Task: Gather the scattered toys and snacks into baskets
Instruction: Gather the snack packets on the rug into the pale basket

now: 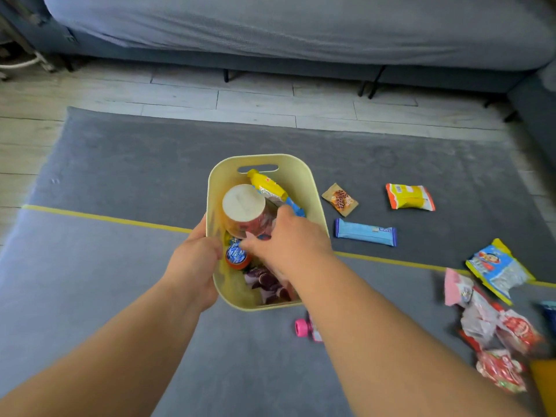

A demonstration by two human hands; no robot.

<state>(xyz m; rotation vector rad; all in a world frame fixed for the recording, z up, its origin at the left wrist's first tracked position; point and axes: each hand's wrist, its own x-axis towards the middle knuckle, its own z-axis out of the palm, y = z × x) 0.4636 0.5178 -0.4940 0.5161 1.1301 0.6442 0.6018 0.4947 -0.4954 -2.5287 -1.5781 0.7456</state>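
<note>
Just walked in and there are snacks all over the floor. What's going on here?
A person is tidying snacks into a yellow basket. The left hand grips the basket's left rim, while the right hand reaches inside among a cup and packets already collected; whether it holds anything is unclear. A blue bar, a yellow packet and several other wrappers lie on the grey mat to the right.

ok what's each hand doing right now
Left hand: grips the left rim of the pale yellow plastic basket.
Right hand: reaching into the basket; whether it holds anything cannot be told.
</note>
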